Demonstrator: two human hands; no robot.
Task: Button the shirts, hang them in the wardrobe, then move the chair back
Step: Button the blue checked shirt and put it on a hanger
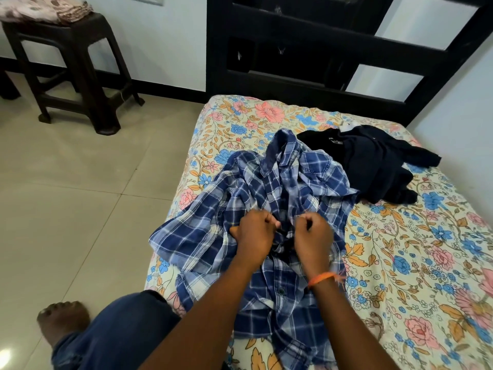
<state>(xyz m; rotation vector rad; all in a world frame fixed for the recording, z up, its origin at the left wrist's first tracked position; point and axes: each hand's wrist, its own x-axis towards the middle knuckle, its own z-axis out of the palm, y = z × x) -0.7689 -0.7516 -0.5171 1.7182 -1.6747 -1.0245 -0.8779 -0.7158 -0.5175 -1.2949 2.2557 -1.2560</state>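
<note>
Blue plaid shirt [266, 209] spread on the floral bedsheet [426, 263], dark shirt [378, 166] just beyond at far right. Left hand [253, 236] and right hand [312, 236] pinch opposing placket edges mid-front; rumpled fabric risks mismatched button and hole

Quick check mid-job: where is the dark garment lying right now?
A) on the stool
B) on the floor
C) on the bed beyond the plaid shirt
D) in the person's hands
C: the dark garment lies on the bed, beyond the plaid shirt that both hands hold.
</note>
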